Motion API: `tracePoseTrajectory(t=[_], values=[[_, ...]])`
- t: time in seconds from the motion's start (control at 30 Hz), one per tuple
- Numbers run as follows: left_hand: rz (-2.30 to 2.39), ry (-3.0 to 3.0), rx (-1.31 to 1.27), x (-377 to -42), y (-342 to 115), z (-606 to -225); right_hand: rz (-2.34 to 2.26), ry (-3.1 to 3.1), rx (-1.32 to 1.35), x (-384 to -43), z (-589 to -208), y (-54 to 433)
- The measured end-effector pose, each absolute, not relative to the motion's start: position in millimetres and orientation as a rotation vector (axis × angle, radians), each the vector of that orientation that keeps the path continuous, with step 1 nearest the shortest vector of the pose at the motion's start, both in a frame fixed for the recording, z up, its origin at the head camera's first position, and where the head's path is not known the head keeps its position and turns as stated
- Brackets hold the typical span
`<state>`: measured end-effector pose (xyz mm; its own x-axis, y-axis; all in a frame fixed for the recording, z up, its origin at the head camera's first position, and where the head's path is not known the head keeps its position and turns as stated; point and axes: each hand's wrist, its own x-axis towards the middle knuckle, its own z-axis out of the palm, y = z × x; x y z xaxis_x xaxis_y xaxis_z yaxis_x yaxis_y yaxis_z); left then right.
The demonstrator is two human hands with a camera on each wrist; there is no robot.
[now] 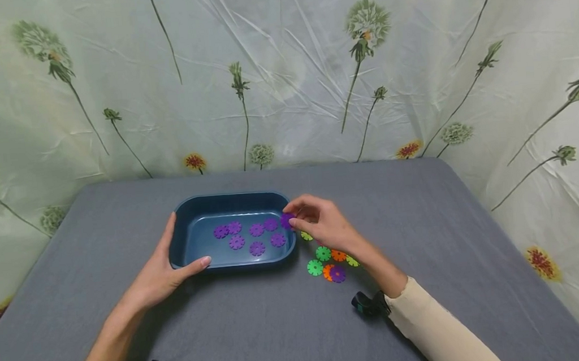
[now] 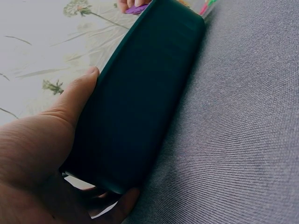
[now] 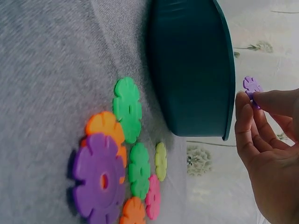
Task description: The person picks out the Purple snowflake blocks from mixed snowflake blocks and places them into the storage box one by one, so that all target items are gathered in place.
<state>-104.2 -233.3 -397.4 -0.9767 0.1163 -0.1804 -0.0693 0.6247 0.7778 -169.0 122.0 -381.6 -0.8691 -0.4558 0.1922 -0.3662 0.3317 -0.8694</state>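
My left hand (image 1: 156,273) grips the left end of a blue plastic tray (image 1: 235,262), thumb along the near rim and fingers around the end wall. Several purple flower-shaped discs (image 1: 257,248) lie flat inside it. Between thumb and fingertips, my right hand (image 1: 326,223) pinches one more purple flower-shaped disc (image 3: 252,85), raised at the tray's right rim. On the cloth under the right forearm lies a loose group of discs: green (image 3: 127,109), orange (image 3: 106,127), yellow (image 3: 160,161), pink (image 3: 153,197) and one purple (image 3: 99,179) overlapping an orange one.
A grey cloth (image 1: 260,324) covers the table, whose far edge meets a pale curtain (image 1: 302,89) printed with dandelions. Black camera mounts (image 1: 371,304) sit at both wrists, close above the cloth.
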Motion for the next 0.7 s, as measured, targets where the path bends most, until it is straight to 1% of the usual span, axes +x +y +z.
tracePoseTrajectory(t=[0.7], values=[[1.265, 2.649, 0.068, -103.7, -234.6, -397.0, -1.573, 2.483, -0.824, -174.2, -376.9, 94.3]])
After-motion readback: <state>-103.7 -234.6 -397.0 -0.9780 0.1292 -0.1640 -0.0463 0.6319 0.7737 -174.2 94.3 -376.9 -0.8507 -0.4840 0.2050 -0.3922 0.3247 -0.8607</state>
